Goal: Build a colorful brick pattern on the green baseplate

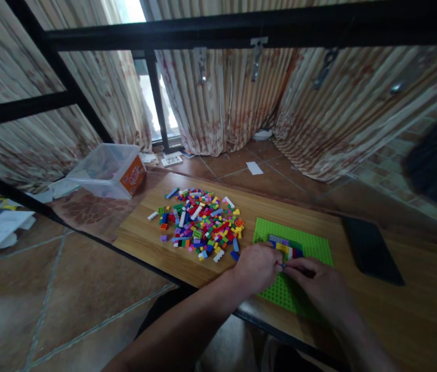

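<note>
A green studded baseplate lies on the wooden table, carrying a low cluster of building bricks in blue, yellow, red, white, green and grey. Just in front of that cluster, my left hand and my right hand meet fingertip to fingertip above the plate. Pinched between them is a small blue building brick, mostly covered by the fingers. Left of the plate spreads a big heap of loose bricks in many colours; a few blue ones lie close to my left wrist.
A dark flat tablet-like object rests right of the plate. Beyond the table's left end stands a clear plastic bin with an orange label. A black metal bar crosses above the table, before striped curtains.
</note>
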Motion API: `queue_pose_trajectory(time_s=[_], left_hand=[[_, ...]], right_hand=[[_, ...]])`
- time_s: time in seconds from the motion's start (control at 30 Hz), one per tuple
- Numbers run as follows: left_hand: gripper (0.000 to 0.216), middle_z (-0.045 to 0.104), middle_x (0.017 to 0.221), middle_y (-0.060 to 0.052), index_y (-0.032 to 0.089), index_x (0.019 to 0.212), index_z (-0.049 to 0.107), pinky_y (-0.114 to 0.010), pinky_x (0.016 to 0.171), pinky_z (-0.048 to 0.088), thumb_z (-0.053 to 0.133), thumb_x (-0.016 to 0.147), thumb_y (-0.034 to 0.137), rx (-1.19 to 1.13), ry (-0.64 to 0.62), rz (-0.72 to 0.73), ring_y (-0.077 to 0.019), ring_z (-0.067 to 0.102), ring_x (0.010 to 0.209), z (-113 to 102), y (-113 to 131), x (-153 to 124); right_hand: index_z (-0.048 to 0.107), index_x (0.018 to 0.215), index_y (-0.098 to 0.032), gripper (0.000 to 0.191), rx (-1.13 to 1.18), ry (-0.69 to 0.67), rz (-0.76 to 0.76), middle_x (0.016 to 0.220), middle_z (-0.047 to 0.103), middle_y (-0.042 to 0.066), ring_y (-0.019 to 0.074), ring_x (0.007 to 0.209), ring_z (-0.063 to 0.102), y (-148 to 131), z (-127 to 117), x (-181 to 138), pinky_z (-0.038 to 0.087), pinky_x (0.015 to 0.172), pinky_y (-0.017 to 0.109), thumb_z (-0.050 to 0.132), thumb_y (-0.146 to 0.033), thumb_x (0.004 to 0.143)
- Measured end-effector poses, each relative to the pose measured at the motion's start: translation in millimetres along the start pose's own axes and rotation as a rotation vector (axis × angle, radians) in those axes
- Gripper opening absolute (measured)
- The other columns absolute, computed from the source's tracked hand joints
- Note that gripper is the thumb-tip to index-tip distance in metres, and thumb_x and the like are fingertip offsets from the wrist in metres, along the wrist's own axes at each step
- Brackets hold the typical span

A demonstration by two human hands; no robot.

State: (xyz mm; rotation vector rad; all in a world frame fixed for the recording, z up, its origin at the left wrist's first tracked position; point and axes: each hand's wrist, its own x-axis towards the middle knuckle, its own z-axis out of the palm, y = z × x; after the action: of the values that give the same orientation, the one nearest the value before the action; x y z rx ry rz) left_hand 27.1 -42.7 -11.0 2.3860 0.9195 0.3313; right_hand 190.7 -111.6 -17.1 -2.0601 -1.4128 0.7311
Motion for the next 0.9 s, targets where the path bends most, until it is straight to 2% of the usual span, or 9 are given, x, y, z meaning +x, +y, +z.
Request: queue_pose_trajectory(time_s=[0.13, 0.3, 0.53, 0.63, 0.73, 0.83, 0.9], left_hand=[[0.016, 0.068, 0.091, -0.004, 0.020, 0.088, 0.069, -0.028, 0.075, 0.052, 0.055, 0.085, 0.027, 0.022, -0.011, 0.030, -0.0187, 0.065, 0.085, 1, -1, 0], [0.016, 0.068, 0.088, -0.005, 0.020, 0.090, 0.068, -0.029, 0.073, 0.053, 0.055, 0.084, 0.029, 0.035, 0.010, 0.068, -0.0202, 0.066, 0.083, 2, -4, 1], [0.021, 0.069, 0.085, -0.003, 0.022, 0.085, 0.067, -0.027, 0.072, 0.052, 0.048, 0.088, 0.028, -0.001, 0.130, 0.063, -0.0183, 0.066, 0.082, -11, -6, 0], [0.020, 0.069, 0.085, -0.003, 0.021, 0.086, 0.068, -0.026, 0.071, 0.051, 0.049, 0.088, 0.027, -0.059, 0.239, 0.031, -0.0168, 0.065, 0.081, -25, -12, 1], [0.019, 0.070, 0.086, -0.003, 0.019, 0.087, 0.068, -0.024, 0.074, 0.050, 0.050, 0.088, 0.023, -0.139, 0.404, -0.025, -0.0146, 0.064, 0.081, -46, -26, -3], [0.020, 0.070, 0.087, -0.003, 0.017, 0.093, 0.068, -0.023, 0.074, 0.050, 0.049, 0.089, 0.022, -0.222, 0.590, -0.146, -0.0133, 0.064, 0.080, -74, -52, -18], [0.023, 0.070, 0.088, -0.004, 0.017, 0.096, 0.068, -0.024, 0.073, 0.050, 0.046, 0.090, 0.020, -0.196, 0.677, -0.282, -0.0134, 0.064, 0.078, -98, -76, -34]], right_hand=[[0.075, 0.079, -0.027, 0.031, 0.045, -0.006, 0.057, 0.086, 0.075, 0.002, 0.0247, 0.084, 0.068, 3, -4, 3, 0.051, 0.078, 0.035, 0.066, -0.052, 0.065], [0.075, 0.079, -0.027, 0.035, 0.039, 0.117, 0.070, 0.085, 0.076, 0.003, 0.0280, 0.083, 0.070, 1, -3, 4, 0.053, 0.073, 0.036, 0.065, -0.057, 0.065], [0.073, 0.078, -0.027, 0.036, 0.010, 0.254, 0.065, 0.076, 0.075, 0.004, 0.0268, 0.065, 0.069, -4, -2, 5, 0.052, 0.058, 0.034, 0.062, -0.059, 0.066], [0.073, 0.079, -0.027, 0.036, -0.002, 0.271, 0.060, 0.080, 0.075, 0.004, 0.0277, 0.070, 0.070, -8, -1, 5, 0.052, 0.059, 0.035, 0.060, -0.059, 0.068], [0.073, 0.080, -0.027, 0.038, -0.012, 0.281, 0.041, 0.081, 0.075, 0.004, 0.0284, 0.073, 0.070, -15, 2, 6, 0.053, 0.063, 0.037, 0.059, -0.060, 0.069], [0.074, 0.081, -0.026, 0.039, 0.027, 0.275, 0.032, 0.085, 0.075, 0.004, 0.0283, 0.077, 0.070, -23, 8, 6, 0.054, 0.069, 0.038, 0.059, -0.061, 0.070], [0.074, 0.082, -0.026, 0.039, 0.068, 0.254, 0.010, 0.088, 0.075, 0.004, 0.0283, 0.084, 0.070, -27, 12, 6, 0.054, 0.074, 0.038, 0.059, -0.060, 0.071]])
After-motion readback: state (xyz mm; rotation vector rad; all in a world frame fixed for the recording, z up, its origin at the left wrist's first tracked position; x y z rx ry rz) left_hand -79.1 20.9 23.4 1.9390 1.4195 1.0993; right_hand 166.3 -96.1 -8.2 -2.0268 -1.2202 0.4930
